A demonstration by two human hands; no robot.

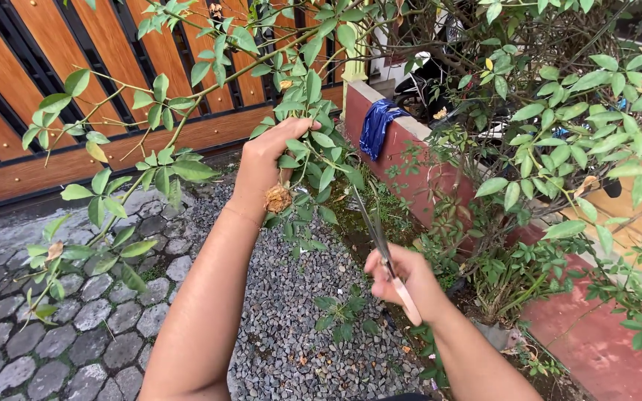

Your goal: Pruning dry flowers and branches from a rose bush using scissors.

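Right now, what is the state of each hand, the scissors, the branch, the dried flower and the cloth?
left hand: closed around the leafy branch
right hand: closed on the scissors
scissors: blades pointing up toward the branch, open or shut unclear
branch: held, uncut as far as visible
dried flower: brown, withered, hanging below the left hand
blue cloth: draped over the low wall

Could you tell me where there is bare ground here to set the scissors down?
Free: the grey gravel strip between the cobblestones and the bed, and the cobbles below the gate. Crowded: leafy branches around the left hand, scissors and wall.
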